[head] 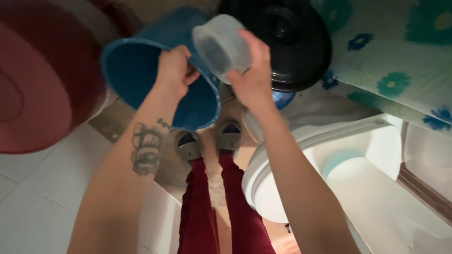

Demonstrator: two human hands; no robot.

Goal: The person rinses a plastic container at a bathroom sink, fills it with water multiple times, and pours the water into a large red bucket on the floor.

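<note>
White floor tiles (33, 188) fill the lower left of the view, and a patch of bare brownish floor (113, 124) lies under the person's feet. Both feet wear grey slip-on shoes (188, 146), and dark red trousers (200, 207) run down from them toward the bottom edge.

The left hand (174, 70) closes around the rim of a blue plastic bucket (134, 70), fingers curled over the edge and thumb inside, so the grip is tight on the rim. The bucket is tilted with its open mouth turned toward the camera, held above the floor at the upper centre of the view. A dark tattoo (147, 148) marks the left forearm.

The right hand (252, 77) holds a small clear plastic container (221, 47) by its side, the fingers wrapped around the wall; that grip is closed on the container. The container is tilted, its mouth facing down and left, and it sits just beside the bucket's rim, overlapping it in the view; whether the two touch I cannot tell.

Behind the hands stands a black round lid (292, 33), with a bit of blue showing under its lower edge. A large red tub (37, 80) takes up the upper left. A white toilet (329, 155) sits to the right of the legs, and a flowered curtain (400, 56) in white, green and blue hangs over the upper right.
</note>
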